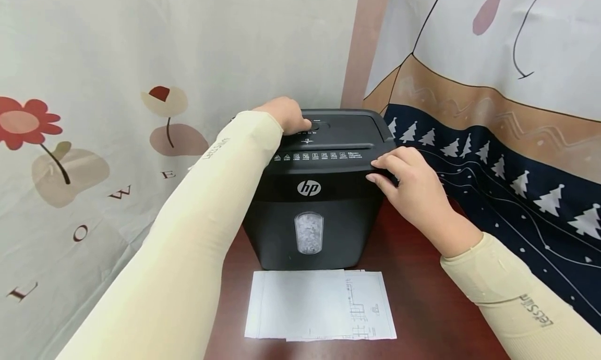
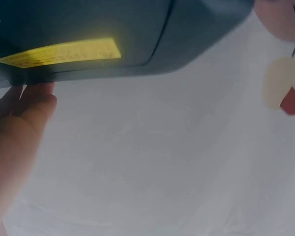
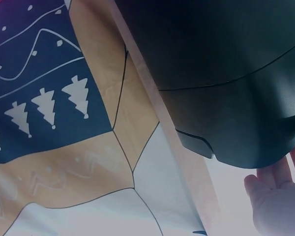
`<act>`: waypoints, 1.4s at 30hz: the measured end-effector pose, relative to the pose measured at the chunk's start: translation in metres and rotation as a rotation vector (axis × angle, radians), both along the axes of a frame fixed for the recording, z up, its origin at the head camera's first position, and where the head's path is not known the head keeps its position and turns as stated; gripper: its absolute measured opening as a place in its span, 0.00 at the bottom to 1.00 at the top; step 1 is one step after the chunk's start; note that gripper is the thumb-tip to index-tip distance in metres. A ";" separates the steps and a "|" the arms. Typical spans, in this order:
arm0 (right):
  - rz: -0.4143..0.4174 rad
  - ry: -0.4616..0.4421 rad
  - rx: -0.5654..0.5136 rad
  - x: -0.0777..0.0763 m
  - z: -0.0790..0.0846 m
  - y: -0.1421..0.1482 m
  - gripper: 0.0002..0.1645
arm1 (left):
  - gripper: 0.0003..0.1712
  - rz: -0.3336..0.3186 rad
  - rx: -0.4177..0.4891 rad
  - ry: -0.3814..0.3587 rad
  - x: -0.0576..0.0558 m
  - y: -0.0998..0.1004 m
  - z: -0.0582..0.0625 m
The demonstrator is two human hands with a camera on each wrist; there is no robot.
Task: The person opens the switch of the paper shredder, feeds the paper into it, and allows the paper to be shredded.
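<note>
While steadying the black shredder (image 1: 347, 229), standing mid-scene on the bench (image 1: 432, 297), best rest the right hand (image 1: 413, 185) lightly on its right near corner, fingers and thumb narrowly parted. Work squarely at the top switch (image 1: 316, 126) with the left hand (image 1: 287, 115), outstretched and gripping nothing. Avoid tilting; leave the papers (image 1: 300, 302) lying nearer.

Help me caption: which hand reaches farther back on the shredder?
The left hand, at the rear of the shredder; the right hand is at its front right corner.
</note>
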State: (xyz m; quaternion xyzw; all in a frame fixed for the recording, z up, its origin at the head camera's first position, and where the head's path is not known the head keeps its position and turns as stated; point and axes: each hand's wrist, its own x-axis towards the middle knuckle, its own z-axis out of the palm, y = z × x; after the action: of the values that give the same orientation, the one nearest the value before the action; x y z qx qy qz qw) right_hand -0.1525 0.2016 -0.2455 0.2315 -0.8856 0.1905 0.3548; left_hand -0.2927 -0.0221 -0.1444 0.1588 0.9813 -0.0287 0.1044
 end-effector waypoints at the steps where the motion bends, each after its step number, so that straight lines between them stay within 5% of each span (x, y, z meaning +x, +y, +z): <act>1: 0.000 -0.001 0.000 0.000 0.000 0.000 0.15 | 0.30 -0.001 -0.002 0.004 0.000 -0.001 0.000; 21: 0.001 -0.054 -0.010 -0.001 0.001 0.000 0.14 | 0.30 0.069 0.056 -0.031 -0.003 -0.003 -0.006; 32: -0.004 -0.076 -0.003 -0.006 -0.002 0.000 0.15 | 0.35 0.042 0.050 -0.040 0.003 -0.011 0.004; 42: -0.006 -0.082 -0.002 -0.011 -0.004 0.002 0.15 | 0.40 0.025 0.133 0.001 0.000 -0.029 0.007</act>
State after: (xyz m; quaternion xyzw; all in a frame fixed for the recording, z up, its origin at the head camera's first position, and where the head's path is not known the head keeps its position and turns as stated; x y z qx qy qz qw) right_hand -0.1637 0.2035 -0.2493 0.2205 -0.8999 0.1994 0.3190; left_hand -0.2931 -0.0515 -0.1370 0.1531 0.9830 0.0379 0.0937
